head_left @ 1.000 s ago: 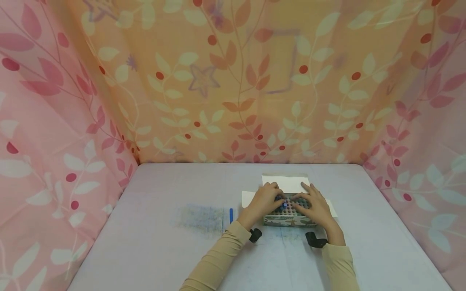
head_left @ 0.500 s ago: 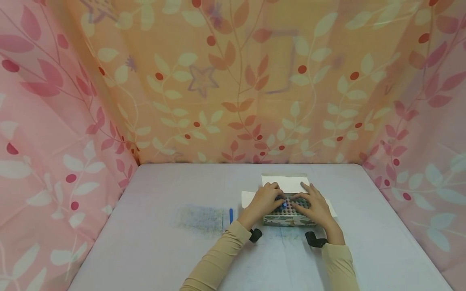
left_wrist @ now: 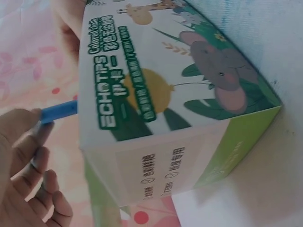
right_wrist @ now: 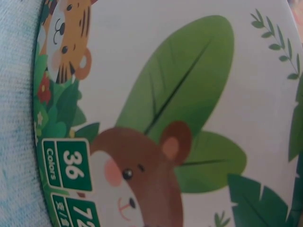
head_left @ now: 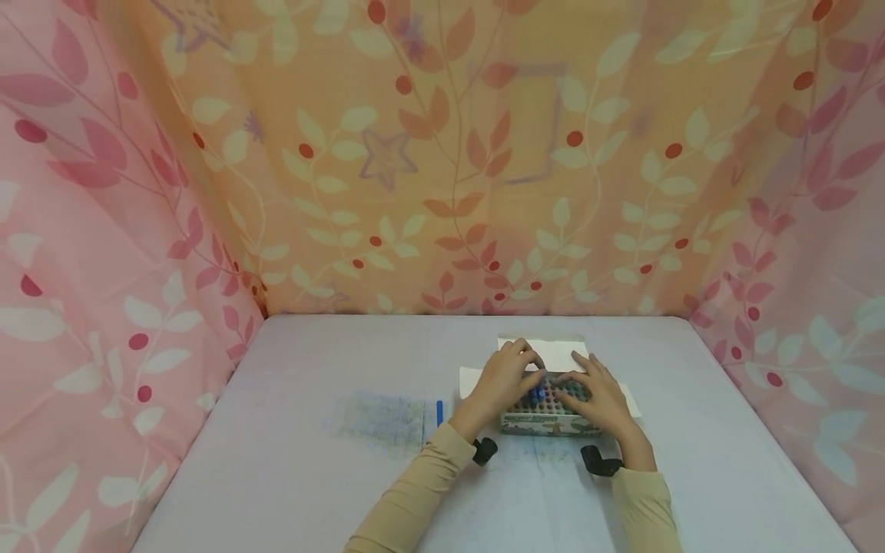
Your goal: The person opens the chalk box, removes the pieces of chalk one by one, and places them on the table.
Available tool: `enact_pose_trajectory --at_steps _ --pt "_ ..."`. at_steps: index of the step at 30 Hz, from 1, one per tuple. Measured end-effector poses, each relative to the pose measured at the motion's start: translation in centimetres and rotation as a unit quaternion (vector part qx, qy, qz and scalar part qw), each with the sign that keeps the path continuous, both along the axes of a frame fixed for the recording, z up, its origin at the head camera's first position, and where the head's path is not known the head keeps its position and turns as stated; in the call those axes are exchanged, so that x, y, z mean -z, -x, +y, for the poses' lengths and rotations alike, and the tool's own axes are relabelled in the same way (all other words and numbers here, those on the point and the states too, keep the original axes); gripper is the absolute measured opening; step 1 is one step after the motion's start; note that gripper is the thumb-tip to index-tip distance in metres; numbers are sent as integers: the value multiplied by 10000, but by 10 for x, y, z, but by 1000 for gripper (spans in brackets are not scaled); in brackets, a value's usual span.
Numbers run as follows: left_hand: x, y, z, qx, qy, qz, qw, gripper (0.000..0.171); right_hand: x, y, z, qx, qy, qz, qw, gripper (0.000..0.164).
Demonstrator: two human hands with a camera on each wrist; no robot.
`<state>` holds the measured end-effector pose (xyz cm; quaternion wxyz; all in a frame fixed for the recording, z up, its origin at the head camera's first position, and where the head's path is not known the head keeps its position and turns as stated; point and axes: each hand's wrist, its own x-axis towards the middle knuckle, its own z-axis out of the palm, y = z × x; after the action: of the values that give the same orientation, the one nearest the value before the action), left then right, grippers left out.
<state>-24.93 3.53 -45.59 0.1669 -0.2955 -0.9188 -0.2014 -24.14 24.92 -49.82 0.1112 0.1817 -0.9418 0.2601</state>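
Note:
A chalk box [head_left: 550,424] with cartoon animals printed on it stands on the table, its lid flaps spread, and rows of coloured chalk sticks show inside. At its left end, my left hand [head_left: 501,382] pinches a blue chalk stick [left_wrist: 59,111] between thumb and forefinger; the stick's lower part is hidden behind the box wall in the left wrist view. My right hand [head_left: 598,395] lies over the right end of the box, fingers spread with the tips over the chalk. The right wrist view shows only the printed box front [right_wrist: 189,94].
A loose blue chalk stick [head_left: 439,413] lies on the table left of the box, beside a smudge of blue chalk dust [head_left: 383,418]. Floral curtains [head_left: 442,153] stand behind the table and on both sides.
The fingers of my left hand have risen slightly at the chalk, and more blue shows beneath them. My right hand stays in place. The head view has tipped slightly.

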Motion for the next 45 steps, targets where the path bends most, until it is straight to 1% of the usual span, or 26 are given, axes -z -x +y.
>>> enact_pose_trajectory --at_steps 3,7,10,14,22,28,32,34,38,45 --pt "0 0 -2 126 -355 283 9989 15 0 -1 0 3 29 8 10000 20" --pt "-1 -1 -5 320 -834 613 9941 14 3 -1 -1 -5 42 27 10000 19" --pt "-3 -4 -7 396 -1212 682 9895 14 5 -2 -1 -12 46 7 10000 19" --pt "-7 -8 -12 441 -1553 702 9844 13 7 -2 0 48 -7 -14 10000 19" --pt "-13 -17 -22 318 -1778 844 9799 11 6 -4 2 46 -47 -19 10000 19" --pt "-18 -25 -32 331 -1974 980 9748 10 5 -4 2 54 -11 -13 10000 19" --pt "-17 -29 -44 270 -2134 889 9725 8 4 -4 2 60 31 -5 10000 19" --pt "-15 -31 -51 220 -2174 800 9725 7 4 -4 1 46 54 -5 10000 18" --pt "-13 -33 -66 157 -2224 737 9720 6 3 -4 -1 9 64 -28 10000 18" --pt "-18 -32 -87 11 -2133 697 9745 7 -2 -3 -2 -23 23 -1 10000 18"
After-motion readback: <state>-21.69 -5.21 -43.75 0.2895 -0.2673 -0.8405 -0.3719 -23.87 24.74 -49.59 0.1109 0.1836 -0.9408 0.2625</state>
